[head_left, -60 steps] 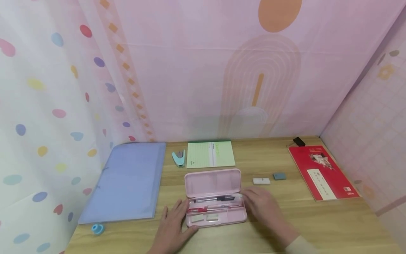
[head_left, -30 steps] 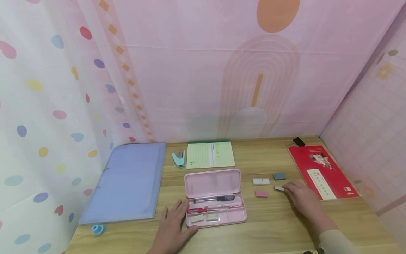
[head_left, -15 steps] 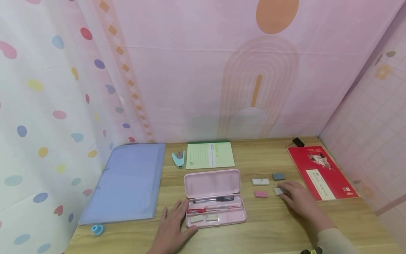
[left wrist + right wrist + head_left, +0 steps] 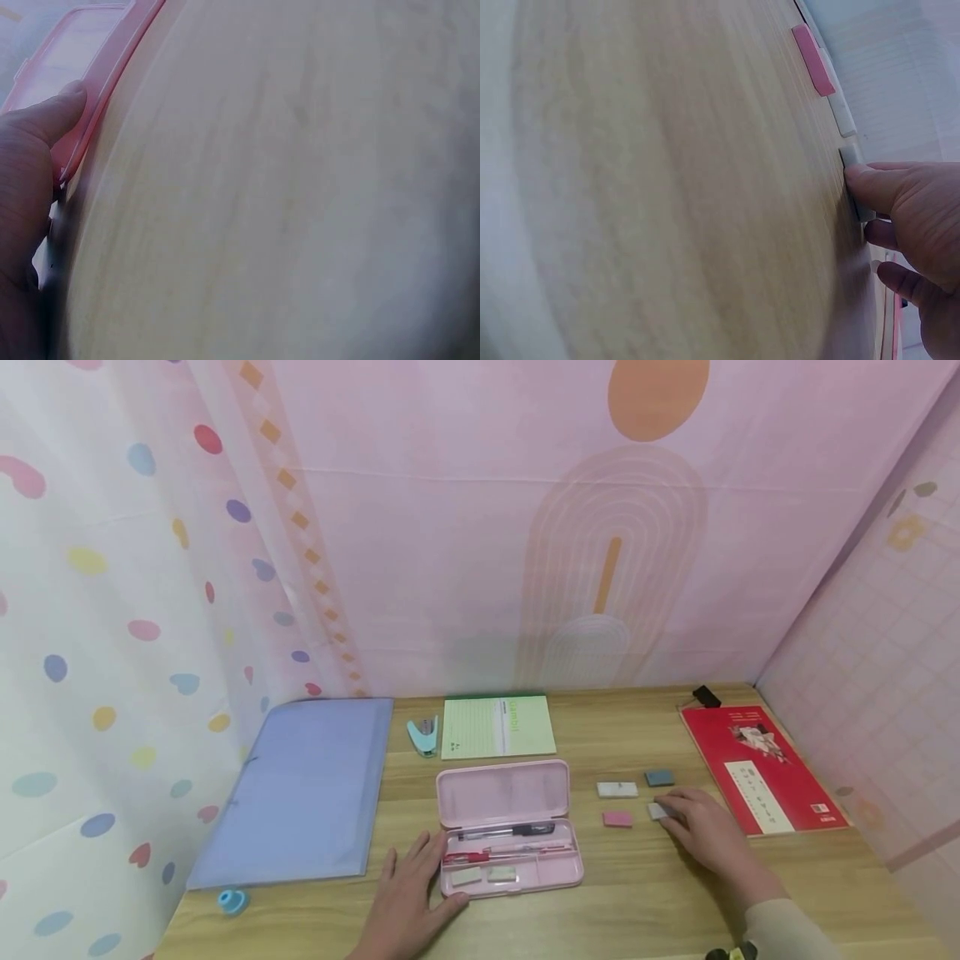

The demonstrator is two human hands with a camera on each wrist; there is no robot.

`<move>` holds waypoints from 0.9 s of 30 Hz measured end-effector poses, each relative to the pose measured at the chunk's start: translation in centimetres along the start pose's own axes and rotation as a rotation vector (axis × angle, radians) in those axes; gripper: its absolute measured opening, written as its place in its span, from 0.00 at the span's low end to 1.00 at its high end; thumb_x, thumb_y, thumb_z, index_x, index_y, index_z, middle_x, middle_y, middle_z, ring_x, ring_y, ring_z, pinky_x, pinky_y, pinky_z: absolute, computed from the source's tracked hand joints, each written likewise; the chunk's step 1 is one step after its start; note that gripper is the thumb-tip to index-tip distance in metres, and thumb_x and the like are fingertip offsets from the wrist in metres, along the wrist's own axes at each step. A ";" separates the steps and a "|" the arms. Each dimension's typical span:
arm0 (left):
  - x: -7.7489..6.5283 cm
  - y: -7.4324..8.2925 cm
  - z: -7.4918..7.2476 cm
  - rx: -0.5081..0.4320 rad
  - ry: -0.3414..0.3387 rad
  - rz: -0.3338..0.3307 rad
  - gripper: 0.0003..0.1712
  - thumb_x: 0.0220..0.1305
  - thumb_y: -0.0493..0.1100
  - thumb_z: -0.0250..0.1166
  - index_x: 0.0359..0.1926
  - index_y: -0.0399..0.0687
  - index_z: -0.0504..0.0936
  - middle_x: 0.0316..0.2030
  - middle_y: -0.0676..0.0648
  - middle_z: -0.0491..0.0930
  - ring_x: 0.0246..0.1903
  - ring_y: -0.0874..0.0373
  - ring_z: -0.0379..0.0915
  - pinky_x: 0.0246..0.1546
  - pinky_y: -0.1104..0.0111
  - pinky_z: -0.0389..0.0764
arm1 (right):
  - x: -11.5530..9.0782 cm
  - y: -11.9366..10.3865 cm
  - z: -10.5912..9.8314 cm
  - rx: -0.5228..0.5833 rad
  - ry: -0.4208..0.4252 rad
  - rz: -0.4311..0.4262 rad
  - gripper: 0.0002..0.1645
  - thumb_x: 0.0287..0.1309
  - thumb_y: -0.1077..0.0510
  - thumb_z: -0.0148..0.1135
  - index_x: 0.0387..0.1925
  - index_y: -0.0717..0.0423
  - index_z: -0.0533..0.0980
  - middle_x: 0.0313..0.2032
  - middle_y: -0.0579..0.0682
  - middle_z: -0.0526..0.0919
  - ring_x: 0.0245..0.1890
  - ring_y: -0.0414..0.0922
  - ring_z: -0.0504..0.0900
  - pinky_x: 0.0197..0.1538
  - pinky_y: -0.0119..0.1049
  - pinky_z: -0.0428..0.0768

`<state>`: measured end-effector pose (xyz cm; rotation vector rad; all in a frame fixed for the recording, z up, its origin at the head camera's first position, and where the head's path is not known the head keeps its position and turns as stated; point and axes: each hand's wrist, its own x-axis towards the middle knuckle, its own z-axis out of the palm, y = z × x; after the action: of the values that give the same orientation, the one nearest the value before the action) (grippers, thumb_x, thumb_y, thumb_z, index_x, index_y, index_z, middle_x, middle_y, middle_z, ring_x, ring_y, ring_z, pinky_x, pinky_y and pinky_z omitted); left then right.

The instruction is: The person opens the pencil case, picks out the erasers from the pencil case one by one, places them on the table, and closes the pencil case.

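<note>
A pink pencil case (image 4: 504,793) lies with its lid open. In it are a black pen (image 4: 534,829), a red pen (image 4: 467,857) and two pale erasers (image 4: 502,874) in the front compartment. My left hand (image 4: 408,893) rests against the case's left end, fingers extended and thumb at the front corner; the left wrist view shows the thumb on the rim. My right hand (image 4: 705,831) pinches a light grey eraser (image 4: 860,187) between thumb and fingers, right at the tabletop. Near it lie a pink eraser (image 4: 618,819), a white eraser (image 4: 617,789) and a blue-grey eraser (image 4: 660,777).
Behind the case are a green notepad (image 4: 498,727) and a light blue stapler (image 4: 423,737). A blue folder (image 4: 300,789) covers the left side, with a small blue knob-shaped thing (image 4: 233,902) before it. At the right lie a red booklet (image 4: 761,768) and a black clip (image 4: 707,696).
My right hand has moved right, from the case's right end to beside the booklet. The pink eraser now shows, and the grey eraser has turned slightly in my fingers. My left hand stays put.
</note>
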<state>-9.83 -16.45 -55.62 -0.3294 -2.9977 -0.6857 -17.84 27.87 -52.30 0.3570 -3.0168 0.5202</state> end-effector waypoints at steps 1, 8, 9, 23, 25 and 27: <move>0.0 0.0 0.0 0.001 0.000 0.000 0.54 0.53 0.81 0.50 0.74 0.57 0.57 0.70 0.53 0.61 0.71 0.51 0.51 0.67 0.39 0.42 | 0.0 0.0 0.0 0.003 -0.004 0.003 0.24 0.50 0.57 0.73 0.51 0.56 0.81 0.47 0.54 0.80 0.49 0.55 0.76 0.51 0.56 0.77; 0.0 0.0 0.0 -0.005 -0.012 -0.007 0.55 0.53 0.81 0.50 0.74 0.57 0.56 0.70 0.53 0.61 0.71 0.51 0.51 0.67 0.39 0.42 | -0.2 -0.6 -0.2 0.040 -0.014 0.045 0.27 0.51 0.54 0.73 0.54 0.55 0.80 0.50 0.55 0.78 0.51 0.55 0.75 0.52 0.57 0.77; 0.0 0.0 0.0 -0.006 -0.012 -0.007 0.55 0.53 0.81 0.50 0.74 0.57 0.56 0.70 0.52 0.61 0.71 0.51 0.51 0.67 0.39 0.42 | -0.3 -0.9 -0.4 0.048 -0.008 0.043 0.27 0.51 0.54 0.73 0.54 0.55 0.79 0.51 0.56 0.77 0.52 0.56 0.74 0.52 0.57 0.76; 0.1 0.1 -0.2 -0.007 -0.001 -0.009 0.55 0.53 0.80 0.52 0.74 0.55 0.58 0.70 0.50 0.62 0.70 0.50 0.52 0.67 0.39 0.41 | -1.1 -13.0 2.0 0.071 0.221 -0.431 0.17 0.48 0.54 0.74 0.43 0.50 0.83 0.43 0.46 0.84 0.46 0.45 0.80 0.50 0.44 0.80; 0.1 0.1 -0.2 -0.009 0.006 -0.003 0.54 0.53 0.79 0.52 0.74 0.55 0.58 0.70 0.51 0.62 0.70 0.50 0.52 0.67 0.39 0.41 | -1.2 -14.8 3.0 0.084 0.174 -0.486 0.15 0.50 0.53 0.72 0.43 0.48 0.83 0.41 0.43 0.84 0.44 0.42 0.80 0.49 0.41 0.80; 0.1 0.1 -0.1 -0.006 0.009 0.002 0.54 0.54 0.80 0.51 0.74 0.55 0.58 0.70 0.51 0.62 0.70 0.50 0.52 0.67 0.39 0.42 | -1.2 -16.2 3.9 0.095 0.114 -0.507 0.13 0.54 0.51 0.69 0.42 0.46 0.83 0.41 0.41 0.83 0.43 0.40 0.79 0.48 0.38 0.80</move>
<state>-9.92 -16.41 -55.51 -0.3286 -2.9876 -0.6939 -12.96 11.90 -50.87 1.0188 -2.6465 0.6066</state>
